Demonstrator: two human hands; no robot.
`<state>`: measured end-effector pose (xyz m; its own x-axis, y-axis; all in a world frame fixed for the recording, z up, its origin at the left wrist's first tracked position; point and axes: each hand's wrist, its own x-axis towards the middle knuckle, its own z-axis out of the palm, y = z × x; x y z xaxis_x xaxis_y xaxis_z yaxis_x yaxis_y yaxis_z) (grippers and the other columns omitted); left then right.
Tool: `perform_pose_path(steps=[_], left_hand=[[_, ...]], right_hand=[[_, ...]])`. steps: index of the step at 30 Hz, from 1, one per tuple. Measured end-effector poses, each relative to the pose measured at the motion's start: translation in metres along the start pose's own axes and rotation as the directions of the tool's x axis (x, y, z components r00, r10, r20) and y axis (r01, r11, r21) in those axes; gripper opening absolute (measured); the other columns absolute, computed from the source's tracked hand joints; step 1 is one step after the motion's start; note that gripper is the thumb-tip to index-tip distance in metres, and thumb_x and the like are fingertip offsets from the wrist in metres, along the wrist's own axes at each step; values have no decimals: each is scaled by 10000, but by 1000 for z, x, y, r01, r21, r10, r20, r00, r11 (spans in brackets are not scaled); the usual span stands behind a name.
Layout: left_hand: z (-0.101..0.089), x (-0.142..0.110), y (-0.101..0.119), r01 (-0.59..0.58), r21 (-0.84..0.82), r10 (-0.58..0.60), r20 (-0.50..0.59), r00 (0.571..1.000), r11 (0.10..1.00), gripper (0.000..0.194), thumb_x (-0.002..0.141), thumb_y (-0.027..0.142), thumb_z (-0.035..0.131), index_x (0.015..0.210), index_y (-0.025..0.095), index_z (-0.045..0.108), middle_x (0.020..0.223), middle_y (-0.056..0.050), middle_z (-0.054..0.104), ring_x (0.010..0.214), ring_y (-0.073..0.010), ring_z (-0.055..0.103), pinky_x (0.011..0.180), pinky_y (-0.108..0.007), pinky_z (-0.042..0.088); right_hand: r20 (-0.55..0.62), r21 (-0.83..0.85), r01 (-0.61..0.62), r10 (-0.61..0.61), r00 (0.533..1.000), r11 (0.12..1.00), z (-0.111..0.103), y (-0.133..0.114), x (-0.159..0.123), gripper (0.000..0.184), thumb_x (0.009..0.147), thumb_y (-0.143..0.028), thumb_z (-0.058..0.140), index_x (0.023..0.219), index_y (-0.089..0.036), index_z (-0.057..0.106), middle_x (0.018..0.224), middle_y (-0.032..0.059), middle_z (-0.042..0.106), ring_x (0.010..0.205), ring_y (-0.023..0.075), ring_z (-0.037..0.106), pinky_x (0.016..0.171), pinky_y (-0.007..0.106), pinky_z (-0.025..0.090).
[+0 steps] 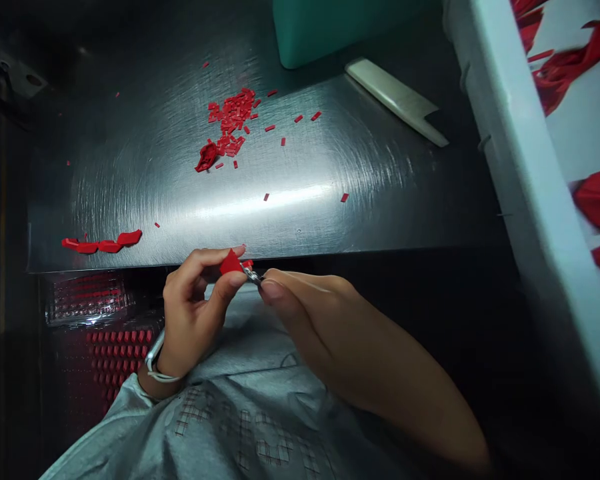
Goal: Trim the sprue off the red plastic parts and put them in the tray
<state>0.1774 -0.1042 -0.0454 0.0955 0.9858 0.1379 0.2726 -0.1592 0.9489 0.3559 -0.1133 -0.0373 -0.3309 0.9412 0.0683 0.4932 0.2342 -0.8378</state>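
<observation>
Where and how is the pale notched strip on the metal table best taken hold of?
Pinch the pale strip at mid-length, across its long edges, probably best from above and the near side: it is long and narrow, one end notched, the other nearer the green container.

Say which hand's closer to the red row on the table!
Left: the left hand is right of the row of red pieces; the right hand is farther right, beyond the left hand.

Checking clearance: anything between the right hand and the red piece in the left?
A metal tool in the right hand, its tip at the red piece in the left hand; a red bit beside the tool.
</observation>
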Motion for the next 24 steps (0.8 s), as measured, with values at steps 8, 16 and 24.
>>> perform_pose_path(steps=[8,16,24], left_hand=[[1,2,-2,-19,25,20,-14,1000,1000,119,978,292,750,1073,223,770,1057,-40,843,861,-149,806,757,-210,625],[-3,2,-7,-9,30,9,5,1000,1000,125,983,270,745,1100,239,779,1022,-15,840,862,-126,799,767,-177,611],[-3,8,-6,-51,41,52,-18,998,998,104,951,270,784,1041,217,788,1001,-24,844,836,-134,806,742,-188,630]], right_hand=[[-98,-4,38,-38,994,999,6,4,-1,446,1154,-277,274,722,-266,382,559,-65,482,453,125,498,507,290,373],[-182,40,89,-80,980,995,18,10,1,434,1135,-227,309,720,-248,434,560,-52,506,446,112,492,495,263,375],[-271,162,137,-89,958,977,33,18,5,405,1099,-179,351,716,-236,471,585,-39,533,473,115,511,514,270,375]])
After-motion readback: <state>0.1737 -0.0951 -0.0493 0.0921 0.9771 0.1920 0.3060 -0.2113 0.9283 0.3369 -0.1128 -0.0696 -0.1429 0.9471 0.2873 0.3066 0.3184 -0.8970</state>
